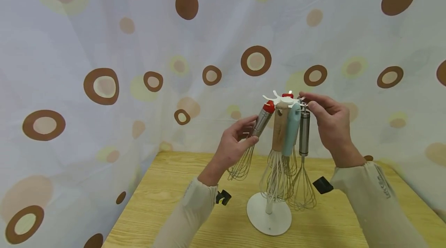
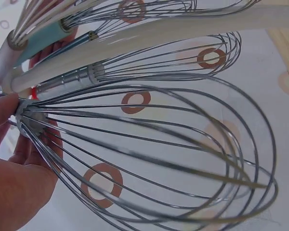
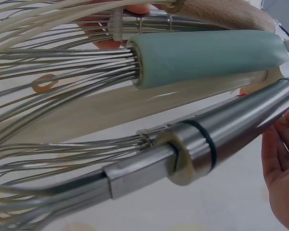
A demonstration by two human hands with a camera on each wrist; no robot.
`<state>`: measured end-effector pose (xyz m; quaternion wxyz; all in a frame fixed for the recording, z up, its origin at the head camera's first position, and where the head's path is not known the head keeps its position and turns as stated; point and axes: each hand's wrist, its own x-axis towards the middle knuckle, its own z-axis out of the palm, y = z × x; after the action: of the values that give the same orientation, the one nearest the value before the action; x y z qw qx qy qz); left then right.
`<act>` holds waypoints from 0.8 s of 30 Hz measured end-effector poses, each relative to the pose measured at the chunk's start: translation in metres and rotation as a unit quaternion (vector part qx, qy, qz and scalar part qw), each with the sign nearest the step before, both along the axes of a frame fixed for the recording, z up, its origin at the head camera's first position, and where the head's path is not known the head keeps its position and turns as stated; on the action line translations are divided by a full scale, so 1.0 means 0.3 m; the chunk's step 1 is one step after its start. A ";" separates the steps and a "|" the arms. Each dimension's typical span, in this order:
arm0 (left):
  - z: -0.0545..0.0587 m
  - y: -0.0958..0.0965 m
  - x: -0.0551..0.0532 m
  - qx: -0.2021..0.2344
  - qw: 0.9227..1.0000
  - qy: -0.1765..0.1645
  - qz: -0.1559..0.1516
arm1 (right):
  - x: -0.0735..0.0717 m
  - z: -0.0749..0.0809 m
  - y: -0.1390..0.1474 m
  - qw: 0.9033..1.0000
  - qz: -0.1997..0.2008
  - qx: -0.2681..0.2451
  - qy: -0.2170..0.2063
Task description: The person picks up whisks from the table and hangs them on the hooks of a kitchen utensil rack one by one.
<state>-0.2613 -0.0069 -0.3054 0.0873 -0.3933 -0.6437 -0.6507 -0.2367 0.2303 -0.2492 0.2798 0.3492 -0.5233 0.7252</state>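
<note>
A white rotating rack (image 1: 287,101) on a post holds several whisks by their handle tops. My left hand (image 1: 234,141) grips a whisk with a silver handle and red cap (image 1: 262,122), tilted, its top at a left rack hook. In the left wrist view its wire loops (image 2: 149,149) spread wide beyond my fingers. My right hand (image 1: 331,118) pinches the rack's right rim with thumb and forefinger, above a stainless-steel whisk (image 1: 304,133). A wooden-handled whisk (image 1: 280,128) and a light blue whisk (image 3: 207,57) hang between my hands. Another red-capped whisk (image 1: 287,95) is mostly hidden behind.
The rack's round white base (image 1: 259,217) stands on a light wooden table (image 1: 167,190). Behind the table hangs a white curtain (image 1: 209,38) with brown, pink and yellow circles.
</note>
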 end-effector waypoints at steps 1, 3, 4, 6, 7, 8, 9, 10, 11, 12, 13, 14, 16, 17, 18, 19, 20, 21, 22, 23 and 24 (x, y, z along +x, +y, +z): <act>-0.002 0.003 0.002 0.001 1.000 -0.001 -0.002 | 0.001 0.000 0.000 1.000 0.006 0.001 0.001; -0.007 0.007 0.006 0.002 1.000 -0.005 -0.003 | 0.003 0.001 -0.001 1.000 0.013 0.003 0.001; -0.009 0.008 0.007 0.003 1.000 -0.006 -0.004 | 0.004 0.001 -0.002 1.000 0.015 0.003 0.001; -0.014 0.009 0.008 0.005 1.000 -0.007 -0.005 | 0.007 0.001 -0.002 1.000 0.016 0.007 0.000; -0.016 0.010 0.008 0.007 1.000 -0.006 -0.005 | 0.009 0.001 -0.003 1.000 0.015 0.009 -0.001; -0.019 0.011 0.007 0.010 1.000 -0.006 -0.007 | 0.010 0.002 -0.003 1.000 0.014 0.013 -0.002; -0.021 0.011 0.005 0.013 1.000 -0.005 -0.009 | 0.011 0.002 -0.003 1.000 0.012 0.017 -0.004; -0.023 0.011 0.004 0.017 1.000 -0.006 -0.011 | 0.012 0.003 -0.004 1.000 0.010 0.022 -0.006; -0.026 0.011 0.003 0.019 1.000 -0.007 -0.014 | 0.012 0.003 -0.004 1.000 0.008 0.028 -0.008; -0.027 0.012 0.001 0.022 1.000 -0.009 -0.018 | 0.012 0.004 -0.004 0.999 0.003 0.034 -0.011; -0.028 0.013 0.000 0.024 0.999 -0.011 -0.022 | 0.012 0.005 -0.004 0.999 -0.003 0.041 -0.015; -0.030 0.013 -0.002 0.026 0.999 -0.013 -0.025 | 0.013 0.005 -0.004 0.999 -0.011 0.047 -0.020; -0.033 0.015 -0.003 0.030 0.999 -0.018 -0.032 | 0.015 0.006 -0.003 0.997 -0.032 0.069 -0.027; -0.036 0.015 -0.004 0.031 0.999 -0.021 -0.034 | 0.017 0.005 -0.002 0.995 -0.045 0.082 -0.030; -0.038 0.016 -0.005 0.032 0.999 -0.024 -0.036 | 0.019 0.004 -0.001 0.993 -0.058 0.095 -0.031; -0.042 0.016 -0.005 0.032 0.998 -0.026 -0.039 | 0.023 0.002 0.000 0.991 -0.069 0.108 -0.032; -0.046 0.015 -0.005 0.033 0.998 -0.028 -0.041 | 0.026 0.000 0.000 0.989 -0.080 0.121 -0.031; -0.049 0.015 -0.004 0.032 0.998 -0.028 -0.045 | 0.029 -0.003 0.002 0.987 -0.088 0.133 -0.028; -0.053 0.014 -0.003 0.031 0.998 -0.029 -0.049 | 0.033 -0.006 0.003 0.985 -0.094 0.144 -0.025; -0.056 0.013 -0.002 0.029 0.998 -0.027 -0.052 | 0.036 -0.009 0.005 0.984 -0.097 0.150 -0.023; -0.060 0.012 -0.002 0.028 0.998 -0.024 -0.056 | 0.040 -0.012 0.006 0.983 -0.097 0.155 -0.019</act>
<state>-0.2618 -0.0034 -0.3235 0.0462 -0.4105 -0.6043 -0.6813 -0.2248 0.2320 -0.2526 0.2810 0.3217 -0.6664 0.6110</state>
